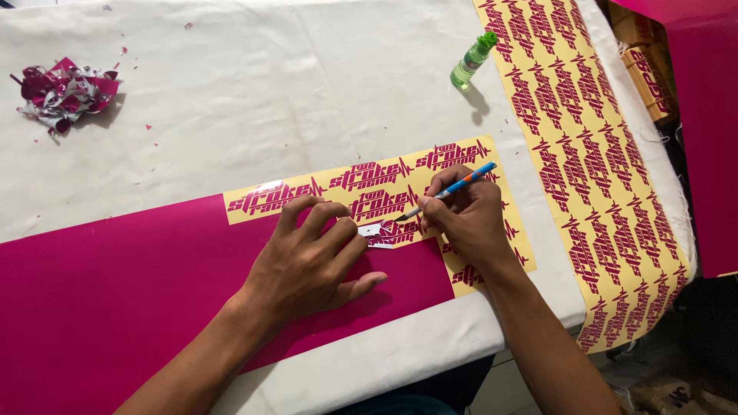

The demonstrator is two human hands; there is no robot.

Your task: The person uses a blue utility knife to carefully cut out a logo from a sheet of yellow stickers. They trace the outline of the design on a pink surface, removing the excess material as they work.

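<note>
- My right hand (467, 219) pinches a slim blue craft knife with an orange band (455, 188), tip down on the magenta vinyl sticker sheet with yellow backing (154, 284).
- Just left, my left hand (307, 257) presses the sheet, fingers spread and bent, fingertips beside a lifted scrap of peeled vinyl (378, 232).
- Beyond my right hand stands a small green bottle (472, 60).
- Far left of my hands lies a crumpled pile of vinyl waste (63, 92).

Bare white cloth (254, 100) beyond; green bottle (472, 60) far right.
</note>
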